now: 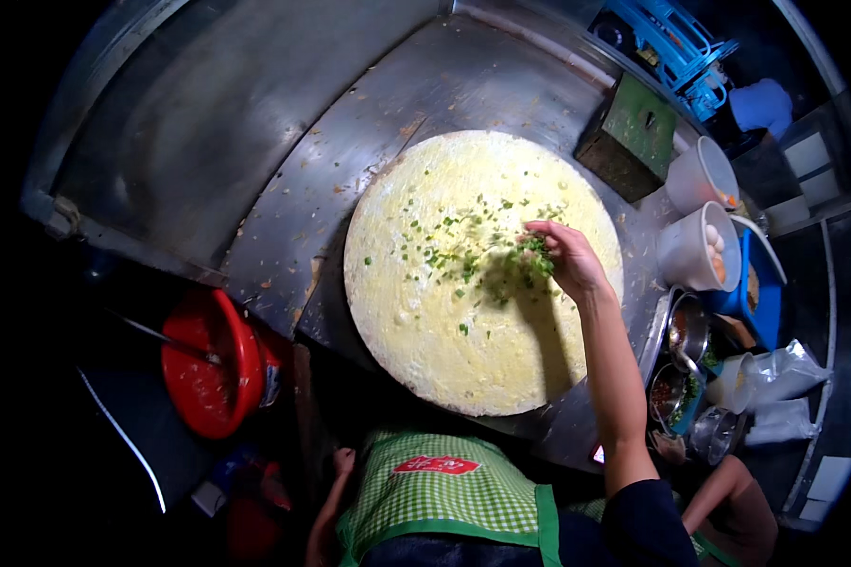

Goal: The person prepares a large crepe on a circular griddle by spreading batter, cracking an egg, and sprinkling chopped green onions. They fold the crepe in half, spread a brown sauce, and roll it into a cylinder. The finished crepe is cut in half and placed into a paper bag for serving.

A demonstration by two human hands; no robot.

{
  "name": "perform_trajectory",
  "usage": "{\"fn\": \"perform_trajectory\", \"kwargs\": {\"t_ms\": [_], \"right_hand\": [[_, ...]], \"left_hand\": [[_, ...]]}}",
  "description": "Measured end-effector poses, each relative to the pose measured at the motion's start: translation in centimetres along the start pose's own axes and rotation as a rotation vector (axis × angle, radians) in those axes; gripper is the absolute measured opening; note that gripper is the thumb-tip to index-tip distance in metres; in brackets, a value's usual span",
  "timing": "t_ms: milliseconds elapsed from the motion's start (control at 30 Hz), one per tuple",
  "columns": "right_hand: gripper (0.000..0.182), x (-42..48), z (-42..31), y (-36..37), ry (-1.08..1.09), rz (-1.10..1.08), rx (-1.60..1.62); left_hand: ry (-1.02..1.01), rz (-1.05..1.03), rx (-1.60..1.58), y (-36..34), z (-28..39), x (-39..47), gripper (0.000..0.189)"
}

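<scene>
A large round crepe (425, 340) with a yellow, egg-like coating covers the round griddle. Chopped scallions (436, 259) are scattered over its middle. My right hand (571, 259) is above the right half of the crepe, its fingertips curled around a loose bunch of chopped greens (535, 255). Some bits blur beneath the fingers as they fall. My left hand (343, 461) hangs low beside my green gingham apron (440, 503), below the counter's edge. Its fingers look curled, but the dark hides whether anything is in them.
A green metal box (627, 135) stands beyond the griddle at right. Near it are a white tub of eggs (691, 248), a blue bin (762, 305) and metal bowls (688, 326) of toppings. At lower left is a red bucket (216, 361). Another person's arm (716, 489) shows at lower right.
</scene>
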State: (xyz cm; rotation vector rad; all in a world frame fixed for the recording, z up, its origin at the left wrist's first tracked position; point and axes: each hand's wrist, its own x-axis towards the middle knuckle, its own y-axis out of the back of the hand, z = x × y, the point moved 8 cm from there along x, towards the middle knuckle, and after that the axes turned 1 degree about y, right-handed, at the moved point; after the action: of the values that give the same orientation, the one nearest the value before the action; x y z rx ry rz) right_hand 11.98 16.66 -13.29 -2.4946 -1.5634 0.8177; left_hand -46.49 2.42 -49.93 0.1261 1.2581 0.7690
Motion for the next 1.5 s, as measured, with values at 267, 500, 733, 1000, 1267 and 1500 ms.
{"fn": "perform_trajectory", "kwargs": {"t_ms": [267,500,733,1000,1267,1500], "right_hand": [[0.019,-7.0,-4.9,6.1,0.038,0.413,-0.61],[0.028,-5.7,-0.4,-3.9,-0.026,-0.045,-0.835],[0.035,-7.8,-3.5,-1.7,0.235,0.091,-0.991],[0.04,-26.1,-8.4,29.4,0.158,0.9,-1.253],[0.049,-47.2,-8.0,60.5,-0.14,1.522,-1.326],[0.051,-46.9,-0.3,76.6,0.007,1.182,-0.617]], "left_hand": [[0.048,-0.011,-0.012,-3.2,0.8,3.5,0.021],[0.08,-0.005,-0.014,-3.5,2.4,4.9,0.021],[0.051,0.03,-0.022,-4.8,2.4,5.1,0.022],[-0.139,0.192,-0.022,-12.4,-7.1,9.6,0.024],[0.253,0.245,-0.037,-4.5,12.7,-7.8,0.028],[0.234,0.338,0.04,-5.9,12.9,-9.9,0.016]]}}
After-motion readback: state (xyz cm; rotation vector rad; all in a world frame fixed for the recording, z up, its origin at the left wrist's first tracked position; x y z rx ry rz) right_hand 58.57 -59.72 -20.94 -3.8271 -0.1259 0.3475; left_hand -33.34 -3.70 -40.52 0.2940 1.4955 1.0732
